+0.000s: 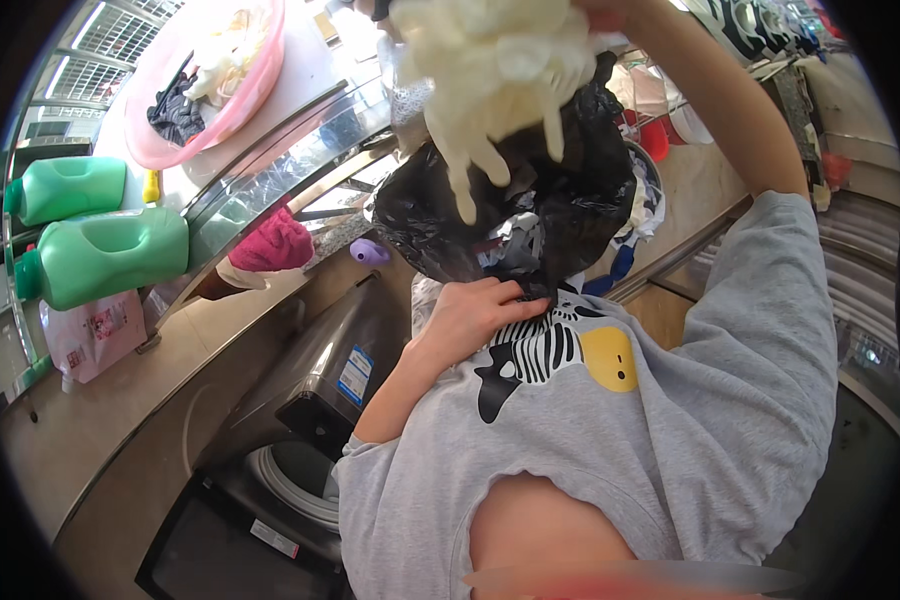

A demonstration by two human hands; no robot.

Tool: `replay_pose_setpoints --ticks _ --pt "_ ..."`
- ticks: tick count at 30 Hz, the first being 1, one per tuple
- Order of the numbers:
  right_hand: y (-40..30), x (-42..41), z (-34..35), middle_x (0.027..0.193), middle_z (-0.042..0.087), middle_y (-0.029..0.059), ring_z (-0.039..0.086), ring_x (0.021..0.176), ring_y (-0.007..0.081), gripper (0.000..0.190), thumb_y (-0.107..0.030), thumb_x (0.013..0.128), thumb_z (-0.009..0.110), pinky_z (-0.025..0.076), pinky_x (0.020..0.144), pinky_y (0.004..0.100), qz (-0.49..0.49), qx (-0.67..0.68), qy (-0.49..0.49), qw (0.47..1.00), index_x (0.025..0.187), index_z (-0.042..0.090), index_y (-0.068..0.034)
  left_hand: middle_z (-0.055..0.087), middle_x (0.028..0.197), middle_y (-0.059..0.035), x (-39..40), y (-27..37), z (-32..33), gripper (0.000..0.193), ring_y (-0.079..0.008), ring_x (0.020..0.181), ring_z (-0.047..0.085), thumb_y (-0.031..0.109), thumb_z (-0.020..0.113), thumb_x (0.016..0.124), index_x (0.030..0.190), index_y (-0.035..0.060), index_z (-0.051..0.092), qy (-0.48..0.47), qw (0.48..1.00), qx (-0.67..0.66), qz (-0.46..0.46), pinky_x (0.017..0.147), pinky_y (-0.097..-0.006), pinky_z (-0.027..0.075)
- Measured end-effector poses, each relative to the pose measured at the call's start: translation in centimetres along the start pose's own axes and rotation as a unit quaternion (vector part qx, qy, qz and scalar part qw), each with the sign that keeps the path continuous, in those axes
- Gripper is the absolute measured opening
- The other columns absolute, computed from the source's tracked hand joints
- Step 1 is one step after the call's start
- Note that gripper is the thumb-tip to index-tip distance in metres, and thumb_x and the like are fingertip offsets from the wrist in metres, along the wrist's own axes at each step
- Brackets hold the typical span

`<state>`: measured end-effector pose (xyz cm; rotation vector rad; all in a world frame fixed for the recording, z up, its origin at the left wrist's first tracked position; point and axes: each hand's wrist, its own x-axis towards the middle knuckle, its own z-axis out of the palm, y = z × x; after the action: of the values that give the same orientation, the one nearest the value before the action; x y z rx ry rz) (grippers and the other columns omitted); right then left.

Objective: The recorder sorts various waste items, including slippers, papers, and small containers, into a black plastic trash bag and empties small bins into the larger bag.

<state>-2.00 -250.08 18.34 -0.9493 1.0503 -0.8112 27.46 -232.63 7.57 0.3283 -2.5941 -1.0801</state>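
A black plastic bag (585,187) gapes in front of my grey shirt, with crumpled silvery wrapping (523,236) among what lies inside. The fingers of my left hand (484,311) grip the bag's near rim, close against the shirt. At the top edge of the picture, my right hand (606,13) is partly cut off. It holds a bunch of off-white rubber gloves (495,67), whose limp fingers dangle over the bag's mouth. The gloves are blurred and hide part of the bag's far side.
On the left, a glass shelf carries two green detergent bottles (116,255) and a pink basin (262,97) with cloths. A maroon cloth (274,240) hangs below it. A dark top-loading washing machine (300,390) stands lower left, its lid up. Red containers (649,139) sit beyond the bag.
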Motion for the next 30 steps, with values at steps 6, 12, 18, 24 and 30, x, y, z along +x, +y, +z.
replay_pose_setpoints --ticks 6,12,18,24,30 --pt "7.4 -2.8 -0.1 0.114 0.063 0.0029 0.061 0.099 0.0096 0.035 -0.018 0.094 0.059 0.052 0.084 0.0281 0.182 -0.098 -0.087 0.974 0.126 0.057 -0.004 0.063 0.084 0.0062 -0.2 0.0 0.2 0.032 -0.0136 0.072 0.062 0.008 0.061 0.071 0.098 0.0225 0.070 0.005 1.000 -0.008 0.028 0.055 -0.0277 0.048" --pt "14.2 -2.9 -0.7 0.109 0.066 0.0041 0.062 0.098 0.0127 0.035 -0.018 0.091 0.057 0.050 0.085 0.0291 0.273 -0.126 -0.104 0.948 0.122 0.058 -0.003 0.063 0.086 0.0054 -0.5 0.1 0.0 0.026 -0.0139 0.074 0.063 0.010 0.060 0.072 0.094 0.0199 0.070 0.005 1.000 0.005 0.009 0.058 -0.0272 0.049" --pt "19.4 -3.7 0.2 0.117 0.063 0.0227 0.060 0.110 0.0364 0.054 -0.039 0.088 0.062 0.045 0.095 0.0442 0.120 -0.609 -0.304 0.723 0.126 0.056 -0.001 0.067 0.091 0.0036 -0.2 0.0 -0.5 0.034 -0.0147 0.076 0.064 0.002 0.063 0.066 0.094 0.0181 0.071 0.043 0.998 -0.039 0.019 0.055 -0.0284 0.050" --pt "3.3 5.2 6.8 0.103 0.070 0.0117 0.066 0.091 0.0210 0.028 -0.024 0.092 0.058 0.052 0.083 0.0351 0.007 -0.479 -0.323 0.816 0.108 0.068 -0.004 0.063 0.087 0.0035 -1.3 0.0 -0.1 0.029 -0.0160 0.078 0.063 0.007 0.061 0.072 0.097 0.0185 0.071 0.044 0.998 -0.052 0.010 0.060 -0.0297 0.052" --pt "-4.5 20.8 12.6 0.093 0.070 0.0064 0.067 0.081 0.0203 0.027 -0.028 0.083 0.068 0.054 0.076 0.0358 -0.303 -0.511 -0.072 0.801 0.104 0.071 -0.012 0.064 0.088 0.0030 -1.2 -1.1 -0.3 0.030 -0.0162 0.078 0.064 0.010 0.064 0.070 0.098 0.0195 0.071 0.058 0.995 -0.079 0.015 0.057 -0.0309 0.051"
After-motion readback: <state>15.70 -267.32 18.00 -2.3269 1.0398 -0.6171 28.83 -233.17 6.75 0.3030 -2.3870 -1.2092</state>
